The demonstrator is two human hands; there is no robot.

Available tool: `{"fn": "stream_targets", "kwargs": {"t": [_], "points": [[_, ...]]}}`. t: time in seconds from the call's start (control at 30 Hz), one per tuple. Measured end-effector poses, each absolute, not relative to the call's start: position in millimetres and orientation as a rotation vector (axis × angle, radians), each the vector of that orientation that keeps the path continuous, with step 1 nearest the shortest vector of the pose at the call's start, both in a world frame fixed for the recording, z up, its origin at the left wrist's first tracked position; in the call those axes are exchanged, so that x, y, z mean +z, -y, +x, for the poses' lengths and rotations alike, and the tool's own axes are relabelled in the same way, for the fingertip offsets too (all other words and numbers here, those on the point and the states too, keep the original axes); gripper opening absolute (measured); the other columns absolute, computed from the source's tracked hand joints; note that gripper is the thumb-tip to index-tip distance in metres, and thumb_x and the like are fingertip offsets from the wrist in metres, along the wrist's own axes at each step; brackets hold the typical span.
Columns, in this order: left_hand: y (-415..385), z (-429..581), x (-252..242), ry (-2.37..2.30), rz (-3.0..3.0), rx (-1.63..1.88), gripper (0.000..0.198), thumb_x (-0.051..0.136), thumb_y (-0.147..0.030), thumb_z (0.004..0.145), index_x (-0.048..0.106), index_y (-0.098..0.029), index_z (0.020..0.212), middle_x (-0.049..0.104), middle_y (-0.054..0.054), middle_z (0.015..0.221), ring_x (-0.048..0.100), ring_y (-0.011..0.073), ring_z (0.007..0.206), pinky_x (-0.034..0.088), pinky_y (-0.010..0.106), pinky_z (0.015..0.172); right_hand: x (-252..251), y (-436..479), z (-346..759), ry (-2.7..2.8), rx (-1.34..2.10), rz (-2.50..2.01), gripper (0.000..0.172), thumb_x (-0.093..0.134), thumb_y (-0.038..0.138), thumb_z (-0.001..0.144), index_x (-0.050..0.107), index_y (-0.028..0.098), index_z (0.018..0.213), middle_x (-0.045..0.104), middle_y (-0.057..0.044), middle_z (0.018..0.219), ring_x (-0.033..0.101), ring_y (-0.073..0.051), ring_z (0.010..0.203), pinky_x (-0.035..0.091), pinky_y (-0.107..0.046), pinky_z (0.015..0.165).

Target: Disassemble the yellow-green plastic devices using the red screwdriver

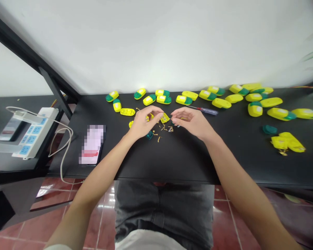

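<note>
My left hand [146,121] is over the middle of the black table, its fingers curled above yellow shell parts, one partly hidden beneath it. Whether it grips anything is unclear. My right hand [189,119] is a short way to the right, thumb and fingertips close together around something dark and too small to name. Between the hands lies an open yellow shell [164,118]. Small brass-coloured pieces [170,128] are scattered just in front of it. A dark green part [149,135] sits below my left hand. Another open yellow shell [127,111] rests to the left.
Several yellow and green cases [163,99] line the wall side. A screwdriver [208,111] lies behind my right hand. At the right are loose yellow shells [288,142] and a green cover [270,129]. Leftward are a phone [92,144], a white cable [65,156] and a power strip [36,133].
</note>
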State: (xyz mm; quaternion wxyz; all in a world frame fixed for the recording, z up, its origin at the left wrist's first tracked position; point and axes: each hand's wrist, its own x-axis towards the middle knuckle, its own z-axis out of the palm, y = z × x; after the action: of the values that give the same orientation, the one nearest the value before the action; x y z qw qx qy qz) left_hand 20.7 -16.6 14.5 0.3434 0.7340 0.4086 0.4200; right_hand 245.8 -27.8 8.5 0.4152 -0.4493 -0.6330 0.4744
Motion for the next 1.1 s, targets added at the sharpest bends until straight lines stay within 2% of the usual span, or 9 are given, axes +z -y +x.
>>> {"fn": "stream_targets", "kwargs": {"t": [0.1, 0.2, 0.3, 0.4, 0.6, 0.83, 1.0, 1.1], "points": [[12.6, 11.7, 19.6, -1.102, 1.965, 1.003, 0.019, 0.063, -0.036, 0.094, 0.07, -0.019, 0.098, 0.073, 0.002, 0.087, 0.06, 0.0128, 0.073, 0.046, 0.027, 0.069, 2.9, 26.4, 243.8, 1.79, 0.992, -1.2, 0.025, 0.075, 0.044, 0.084, 0.074, 0.022, 0.097, 0.077, -0.007, 0.09, 0.069, -0.022, 0.08, 0.058, -0.039, 0.074], [9.6, 1.3, 24.1, -1.038, 2.115, 0.736, 0.013, 0.064, -0.03, 0.091, 0.07, -0.02, 0.098, 0.071, 0.0, 0.082, 0.059, 0.0139, 0.074, 0.045, 0.029, 0.073, -1.7, 26.4, 240.3, 1.952, 0.901, -1.208, 0.019, 0.068, 0.035, 0.087, 0.076, 0.022, 0.098, 0.076, -0.006, 0.087, 0.064, -0.019, 0.072, 0.052, -0.034, 0.064], [8.4, -5.1, 25.5, -0.954, 2.249, 0.433, 0.012, 0.069, -0.025, 0.085, 0.071, -0.022, 0.097, 0.07, 0.0, 0.081, 0.059, 0.0161, 0.078, 0.045, 0.031, 0.079, -3.4, 26.4, 239.7, 2.009, 0.831, -1.203, 0.018, 0.066, 0.032, 0.089, 0.076, 0.023, 0.1, 0.076, -0.006, 0.088, 0.061, -0.018, 0.069, 0.05, -0.034, 0.063], [9.2, -5.9, 23.9, -0.916, 2.296, 0.297, 0.01, 0.071, -0.024, 0.083, 0.07, -0.022, 0.093, 0.069, 0.001, 0.084, 0.059, 0.0179, 0.081, 0.045, 0.033, 0.081, -2.6, 25.8, 241.9, 2.027, 0.746, -1.219, 0.016, 0.066, 0.031, 0.09, 0.076, 0.024, 0.1, 0.076, -0.005, 0.088, 0.061, -0.019, 0.07, 0.05, -0.035, 0.066], [11.8, -4.4, 20.1, -0.957, 2.333, 0.29, 0.011, 0.064, -0.016, 0.084, 0.069, -0.023, 0.091, 0.069, 0.001, 0.085, 0.059, 0.0182, 0.081, 0.044, 0.034, 0.083, -3.5, 25.7, 243.3, 2.121, 0.694, -1.186, 0.012, 0.064, 0.024, 0.091, 0.074, 0.026, 0.097, 0.077, -0.005, 0.092, 0.061, -0.022, 0.078, 0.049, -0.036, 0.069], [11.6, -3.5, 22.1, -0.953, 2.268, 0.369, 0.013, 0.065, -0.014, 0.085, 0.071, -0.021, 0.093, 0.07, 0.001, 0.086, 0.061, 0.016, 0.079, 0.046, 0.032, 0.08, -11.8, 26.1, 239.1, 2.287, 0.658, -1.094, 0.011, 0.069, 0.022, 0.09, 0.072, 0.025, 0.1, 0.076, -0.006, 0.09, 0.06, -0.025, 0.085, 0.049, -0.041, 0.077], [13.4, 0.1, 28.9, -0.872, 2.031, 0.54, 0.01, 0.068, -0.021, 0.088, 0.072, -0.019, 0.096, 0.073, 0.003, 0.09, 0.066, 0.0149, 0.082, 0.05, 0.029, 0.075, -14.7, 25.5, 236.5, 2.31, 0.617, -1.066, 0.008, 0.065, 0.019, 0.091, 0.069, 0.024, 0.096, 0.074, -0.007, 0.089, 0.06, -0.027, 0.085, 0.047, -0.041, 0.077], [14.9, 2.6, 29.0, -0.794, 1.812, 0.632, 0.016, 0.074, -0.031, 0.088, 0.07, -0.018, 0.098, 0.074, 0.004, 0.091, 0.069, 0.0153, 0.085, 0.053, 0.03, 0.078, -14.0, 27.0, 235.2, 2.334, 0.584, -1.045, 0.008, 0.061, 0.019, 0.094, 0.067, 0.023, 0.092, 0.073, -0.008, 0.089, 0.06, -0.027, 0.088, 0.047, -0.041, 0.079]]}}
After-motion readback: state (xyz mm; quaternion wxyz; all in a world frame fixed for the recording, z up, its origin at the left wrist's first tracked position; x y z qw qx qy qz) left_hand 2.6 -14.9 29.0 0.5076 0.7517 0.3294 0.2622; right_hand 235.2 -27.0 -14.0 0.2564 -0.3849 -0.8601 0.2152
